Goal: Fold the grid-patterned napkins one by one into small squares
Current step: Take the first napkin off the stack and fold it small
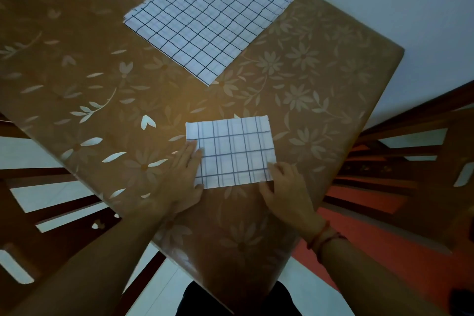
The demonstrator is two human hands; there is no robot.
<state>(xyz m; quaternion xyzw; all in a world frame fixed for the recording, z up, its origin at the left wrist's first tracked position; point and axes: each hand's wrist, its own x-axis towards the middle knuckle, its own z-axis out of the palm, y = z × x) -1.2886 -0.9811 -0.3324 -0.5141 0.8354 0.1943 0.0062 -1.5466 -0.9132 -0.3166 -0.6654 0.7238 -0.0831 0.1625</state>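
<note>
A folded white napkin with a dark grid (234, 149) lies flat as a rectangle near the table's front corner. My left hand (183, 178) rests palm down on its left edge, fingers flat and together. My right hand (283, 186) pinches the napkin's near right corner between thumb and fingers. Farther back lies a stack of unfolded grid-patterned napkins (209, 16), spread flat with their edges slightly offset.
The table (320, 84) wears a brown cloth with pale flowers; its corner points toward me. Wooden chairs stand at the left (46, 187) and the right (415, 161). A red mat (379, 246) lies on the floor at the right.
</note>
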